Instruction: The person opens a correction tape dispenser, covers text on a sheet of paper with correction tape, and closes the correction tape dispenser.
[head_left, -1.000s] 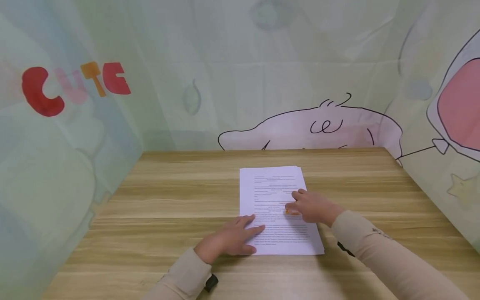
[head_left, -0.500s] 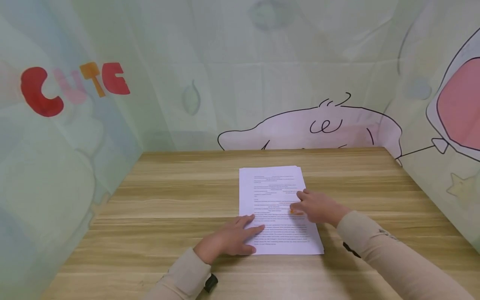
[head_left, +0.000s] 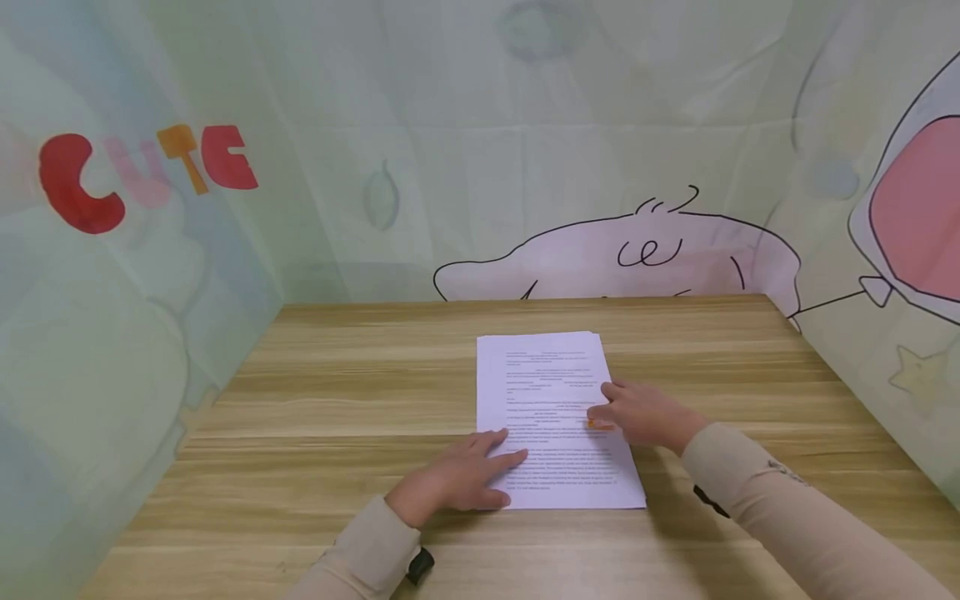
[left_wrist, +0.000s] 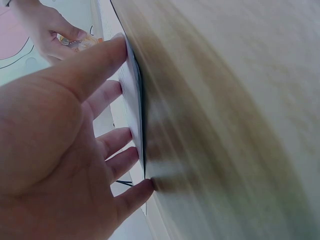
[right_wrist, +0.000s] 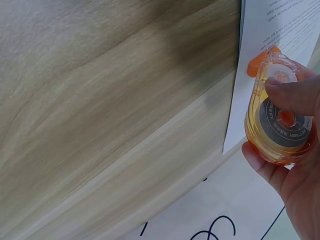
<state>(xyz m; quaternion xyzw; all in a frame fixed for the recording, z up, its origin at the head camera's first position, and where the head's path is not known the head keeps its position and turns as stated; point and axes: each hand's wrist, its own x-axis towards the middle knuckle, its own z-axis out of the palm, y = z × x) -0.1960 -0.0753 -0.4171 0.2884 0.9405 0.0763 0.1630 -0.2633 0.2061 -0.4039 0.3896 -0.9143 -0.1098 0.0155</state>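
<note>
A stack of printed paper (head_left: 558,479) lies on the wooden table. My left hand (head_left: 468,473) rests on its lower left edge with fingers spread; in the left wrist view the thumb (left_wrist: 100,62) and fingertips press on the sheets along that edge. My right hand (head_left: 648,414) grips a translucent orange correction tape (right_wrist: 272,127) over the right half of the page, level with the middle lines of text. Its round grey label shows beneath my thumb in the right wrist view. An orange cap (right_wrist: 257,65) stands out at the tip end, right at the paper.
The wooden table (head_left: 360,375) extends around the stack on every side. Behind it and along both sides hang pale printed curtains (head_left: 480,150) with cartoon drawings and coloured letters. A dark band (head_left: 422,565) is at my left cuff.
My right hand has slid a little to the right across the page, carrying the correction tape toward the right edge. The left hand stays in place on the paper.
</note>
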